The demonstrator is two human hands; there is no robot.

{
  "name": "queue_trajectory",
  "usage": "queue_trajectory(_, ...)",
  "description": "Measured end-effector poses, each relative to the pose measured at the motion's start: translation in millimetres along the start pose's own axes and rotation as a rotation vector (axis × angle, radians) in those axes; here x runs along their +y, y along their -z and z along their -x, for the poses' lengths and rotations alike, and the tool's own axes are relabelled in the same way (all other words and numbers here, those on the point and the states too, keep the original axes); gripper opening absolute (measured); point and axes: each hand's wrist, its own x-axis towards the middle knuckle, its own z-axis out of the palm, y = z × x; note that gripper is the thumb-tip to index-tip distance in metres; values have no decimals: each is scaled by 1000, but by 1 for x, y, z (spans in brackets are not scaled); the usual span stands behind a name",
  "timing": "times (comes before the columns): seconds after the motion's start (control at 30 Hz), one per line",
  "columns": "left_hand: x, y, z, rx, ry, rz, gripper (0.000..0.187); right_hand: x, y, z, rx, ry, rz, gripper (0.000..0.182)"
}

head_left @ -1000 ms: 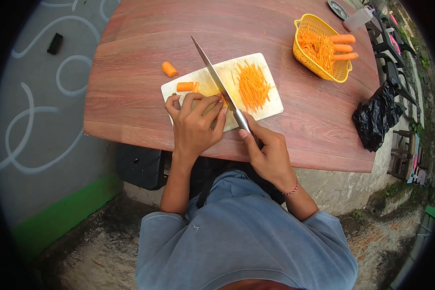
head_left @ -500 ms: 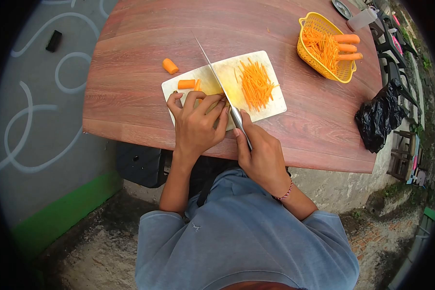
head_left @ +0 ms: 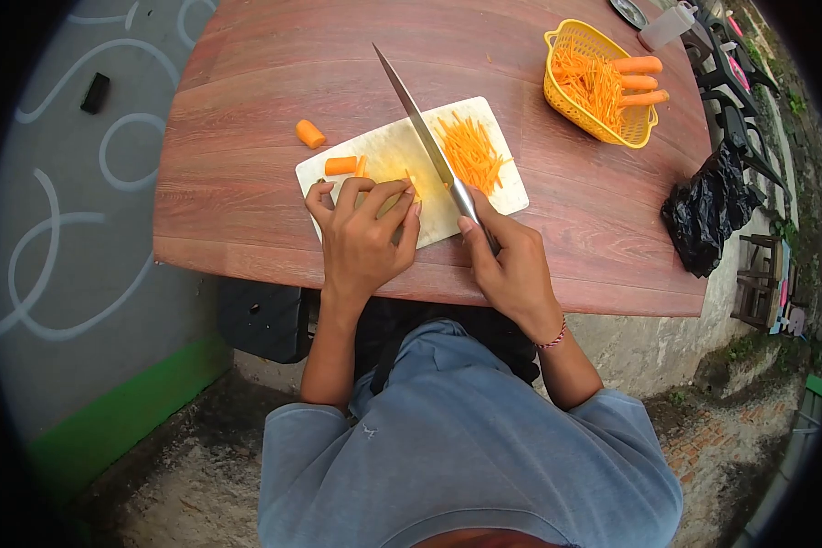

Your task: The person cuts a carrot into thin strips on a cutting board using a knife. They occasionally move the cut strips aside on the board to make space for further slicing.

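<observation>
My right hand [head_left: 511,260] grips the handle of a long kitchen knife [head_left: 417,117], its blade slanting up and left across the white cutting board [head_left: 437,225]. Right of the blade lies a pile of carrot strips [head_left: 470,151]. On the board's left part, my left hand [head_left: 365,239] presses down with bent fingers on carrot slices [head_left: 411,181], mostly hidden beneath the fingertips. Just beyond those fingers sits a short carrot chunk [head_left: 341,166] with a thin slice beside it. Another carrot chunk [head_left: 310,134] rests on the table off the board's upper left corner.
A yellow basket [head_left: 557,96] holding shredded carrot and three whole carrots [head_left: 639,82] stands at the right on the wooden table [head_left: 274,55]. Behind it are a clear squeeze bottle [head_left: 667,26] and a metal plate [head_left: 628,13]. A black plastic bag [head_left: 708,210] hangs at the right edge.
The knife has moved right, away from my left fingers and up to the strip pile. My left hand stays pressed on the slices. The view has shifted slightly.
</observation>
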Motion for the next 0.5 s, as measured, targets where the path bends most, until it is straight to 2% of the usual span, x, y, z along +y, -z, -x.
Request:
queue_trajectory(0.17,0,0,0,33,-11,-9,13,-4,1,4,-50,-86,-113,40)
queue_trajectory(0.33,-3,3,2,103,3,43,8,-7,-3,10,-55,-25,-181,40)
queue_trajectory(0.5,-2,12,0,257,156,151,7,-15,-14,16,-129,-69,-192,41)
